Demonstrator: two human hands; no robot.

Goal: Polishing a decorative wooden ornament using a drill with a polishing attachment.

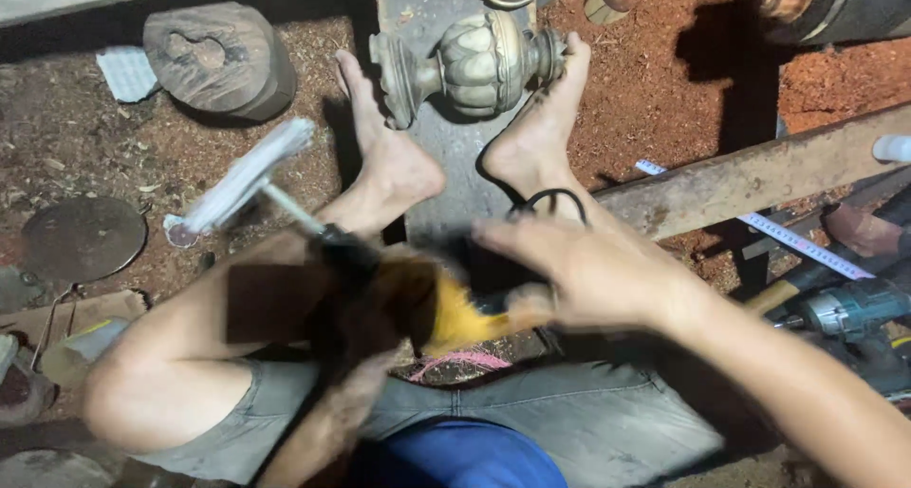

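- Head view, far left of the dirt floor (pixel 76 137): a round dark metal disc (pixel 83 238) lies flat near the left edge, and a chunky carved wood block (pixel 220 59) sits further up, towards the top edge, with a small pale ridged pad (pixel 126 72) just beside it.
- Next comes a blurred white disc on a thin shaft (pixel 249 178), tilted over the sawdust and joined to the power tool (pixel 380 293) in the person's lap.
- The left hand (pixel 343 403) comes up from the bottom edge and is wrapped round the dark body of that tool; motion blur hides the fingers, so how tightly it grips I cannot tell.
- The tool has a black front and a yellow rear part, and it sits above the grey shorts (pixel 531 422), between the two knees.
- In the middle, both bare feet clamp a turned wooden baluster piece (pixel 479 63) lying crosswise on a dark plank (pixel 446 156) near the top edge.
- The right hand (pixel 569 270) rests on the yellow end of the tool, fingers spread and curled over it; a black cable (pixel 541 201) loops just beyond it.
- To the right, a rough wooden beam (pixel 759 170) runs aslant, a measuring tape (pixel 807 246) lies beside it, and a teal cordless drill (pixel 854 309) rests near the right edge.
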